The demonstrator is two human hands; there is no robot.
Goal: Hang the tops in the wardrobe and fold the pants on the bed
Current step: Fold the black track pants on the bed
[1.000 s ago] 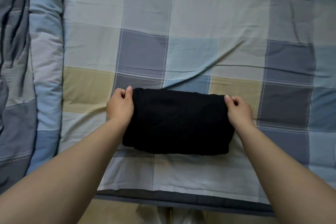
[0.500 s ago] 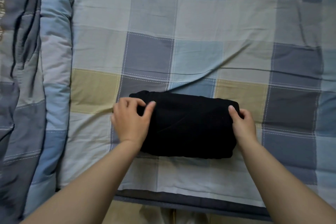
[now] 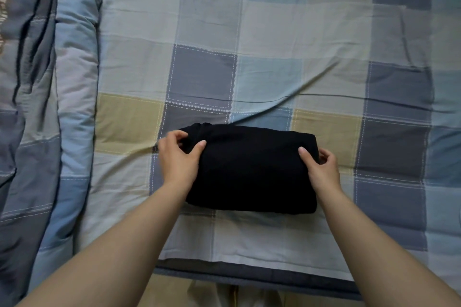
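A pair of black pants (image 3: 252, 169), folded into a thick rectangular bundle, lies on the checked bed sheet (image 3: 249, 32) near the bed's front edge. My left hand (image 3: 178, 157) grips the bundle's left end, thumb on top and fingers curled round the bunched far-left corner. My right hand (image 3: 321, 169) grips the right end, thumb pressed on top and fingers wrapped round the side. The undersides of both ends are hidden.
A rolled blue and grey quilt (image 3: 50, 107) runs along the left side of the bed. A long crease (image 3: 299, 92) crosses the sheet behind the pants. The bed's dark front edge (image 3: 249, 279) lies below, with floor beneath it.
My left hand has shifted from the far-left corner onto the top of the left end, and my right hand has slid slightly nearer along the right end. The bundle's left corner has bunched up.
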